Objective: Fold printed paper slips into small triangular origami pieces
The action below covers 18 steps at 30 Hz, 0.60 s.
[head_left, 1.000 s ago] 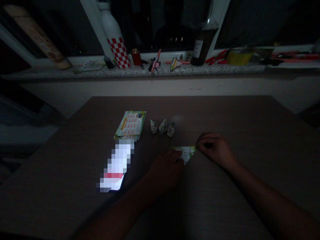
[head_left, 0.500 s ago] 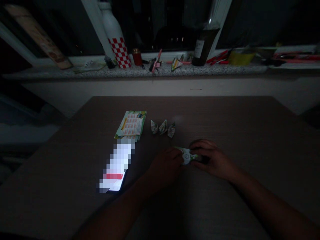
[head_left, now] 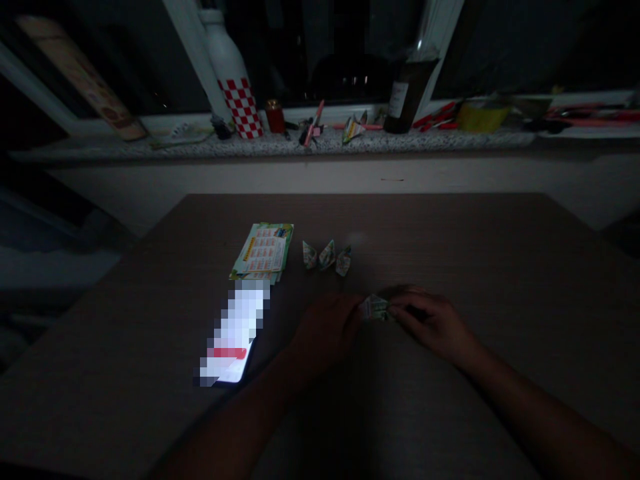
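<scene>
A small folded piece of printed paper [head_left: 376,307] is held between my two hands, just above or on the table. My left hand [head_left: 333,327] pinches its left end, with the fingertips partly lost in shadow. On the other end, the thumb and fingers of my right hand [head_left: 434,323] close on the right edge. Beyond my hands stand three small folded paper boats [head_left: 327,255] in a row. To their left lies a stack of printed sheets [head_left: 264,250] with green borders and red print.
A lit phone [head_left: 231,333] lies left of my left forearm on the brown table [head_left: 450,233]. Along the stone windowsill [head_left: 300,148] stand a red-checked white bottle [head_left: 235,87], a dark bottle [head_left: 405,97], a red jar [head_left: 275,117] and pens. The room is dim.
The folded paper has been turned, and a different printed face with a peaked top edge now shows. My right fingers have drawn into a pinch at its right edge.
</scene>
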### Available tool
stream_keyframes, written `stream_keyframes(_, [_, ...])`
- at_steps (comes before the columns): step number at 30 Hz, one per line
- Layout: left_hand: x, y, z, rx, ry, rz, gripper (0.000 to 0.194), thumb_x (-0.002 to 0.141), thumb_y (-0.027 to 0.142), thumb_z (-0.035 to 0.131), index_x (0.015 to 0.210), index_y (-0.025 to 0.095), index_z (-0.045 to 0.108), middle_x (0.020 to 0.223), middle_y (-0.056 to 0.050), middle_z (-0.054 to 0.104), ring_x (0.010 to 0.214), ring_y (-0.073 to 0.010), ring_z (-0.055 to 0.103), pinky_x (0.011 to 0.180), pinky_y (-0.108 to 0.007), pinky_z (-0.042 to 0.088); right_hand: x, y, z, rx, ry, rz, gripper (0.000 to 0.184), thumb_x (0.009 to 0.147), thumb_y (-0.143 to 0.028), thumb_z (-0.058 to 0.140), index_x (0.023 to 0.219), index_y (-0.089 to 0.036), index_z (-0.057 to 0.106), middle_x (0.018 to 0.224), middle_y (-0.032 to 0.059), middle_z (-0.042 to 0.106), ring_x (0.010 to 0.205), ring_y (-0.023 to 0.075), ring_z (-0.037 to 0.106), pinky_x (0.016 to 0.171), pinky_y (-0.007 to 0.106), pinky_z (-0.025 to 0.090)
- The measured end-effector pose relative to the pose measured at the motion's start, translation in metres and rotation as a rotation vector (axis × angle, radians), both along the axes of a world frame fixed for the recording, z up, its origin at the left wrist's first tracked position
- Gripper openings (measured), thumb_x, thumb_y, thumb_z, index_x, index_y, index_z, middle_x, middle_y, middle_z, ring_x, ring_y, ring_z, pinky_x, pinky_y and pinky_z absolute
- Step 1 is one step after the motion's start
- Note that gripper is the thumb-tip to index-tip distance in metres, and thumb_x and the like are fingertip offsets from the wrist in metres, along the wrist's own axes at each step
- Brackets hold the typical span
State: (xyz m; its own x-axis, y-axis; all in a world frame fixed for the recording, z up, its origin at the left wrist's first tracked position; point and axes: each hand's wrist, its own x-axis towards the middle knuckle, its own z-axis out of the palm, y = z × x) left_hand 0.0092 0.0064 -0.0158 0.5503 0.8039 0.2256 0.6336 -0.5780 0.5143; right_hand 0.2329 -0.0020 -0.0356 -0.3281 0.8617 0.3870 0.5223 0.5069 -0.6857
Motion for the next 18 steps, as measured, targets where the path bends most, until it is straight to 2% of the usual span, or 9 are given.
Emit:
stream_keyframes(5, [0.0012, 0.0025, -0.0085, -0.061, 0.001, 0.076, 0.033, 0.09, 0.022, 0.048, 0.123, 0.018, 0.052, 0.111, -0.007, 0.066, 0.098, -0.0209, 0.061, 0.087, -0.037, 0.048, 0.0009, -0.0015, -0.0039, -0.048, -0.038, -0.09, 0.022, 0.087, -0.031, 0.059, 0.105, -0.022, 0.065, 0.079, 0.004, 0.07, 0.074, 0.0191, 0.065, 0.07, 0.033, 0.052])
stream_keyframes(10, [0.0028, 0.0051, -0.0049, -0.012, 0.189, 0.032, 0.029, 0.092, 0.024, 0.045, 0.119, 0.018, 0.056, 0.105, -0.008, 0.067, 0.094, -0.0224, 0.06, 0.085, -0.039, 0.046, 0.0034, 0.0007, -0.0063, 0.067, -0.178, -0.022, 0.012, 0.084, -0.028, 0.064, 0.095, -0.023, 0.066, 0.061, -0.0006, 0.063, 0.072, 0.0191, 0.062, 0.077, 0.038, 0.048])
stream_keyframes(12, [0.0021, 0.0057, -0.0029, 0.018, 0.267, 0.015, 0.027, 0.092, 0.026, 0.045, 0.114, 0.017, 0.059, 0.1, -0.008, 0.066, 0.092, -0.0231, 0.059, 0.084, -0.04, 0.045, 0.0034, 0.0009, -0.0042, 0.089, -0.235, 0.007, 0.01, 0.083, -0.028, 0.065, 0.091, -0.023, 0.067, 0.066, 0.0006, 0.064, 0.072, 0.019, 0.061, 0.077, 0.039, 0.047])
stream_keyframes(14, [0.0015, 0.0059, -0.0017, 0.049, 0.299, -0.002, 0.025, 0.091, 0.027, 0.047, 0.109, 0.018, 0.061, 0.096, -0.008, 0.064, 0.091, -0.0228, 0.057, 0.082, -0.039, 0.045, 0.0027, 0.001, -0.0015, 0.106, -0.262, 0.021, 0.01, 0.082, -0.026, 0.065, 0.091, -0.022, 0.067, 0.08, 0.004, 0.068, 0.081, 0.0205, 0.062, 0.079, 0.039, 0.047])
stream_keyframes(16, [0.0015, 0.006, -0.001, 0.079, 0.285, -0.054, 0.021, 0.09, 0.024, 0.048, 0.105, 0.018, 0.062, 0.097, -0.007, 0.062, 0.092, -0.0219, 0.055, 0.083, -0.037, 0.045, 0.0015, 0.0011, 0.0009, 0.122, -0.261, 0.06, 0.011, 0.083, -0.024, 0.065, 0.093, -0.023, 0.068, 0.094, 0.006, 0.068, 0.091, 0.022, 0.061, 0.082, 0.041, 0.046])
stream_keyframes(18, [0.002, 0.0061, -0.0001, 0.101, 0.268, -0.126, 0.019, 0.089, 0.019, 0.049, 0.102, 0.018, 0.062, 0.101, -0.007, 0.061, 0.095, -0.0209, 0.054, 0.084, -0.035, 0.044, 0.0003, 0.0014, 0.0028, 0.12, -0.256, 0.125, 0.012, 0.084, -0.021, 0.063, 0.094, -0.024, 0.068, 0.097, 0.0056, 0.068, 0.095, 0.022, 0.061, 0.085, 0.041, 0.046])
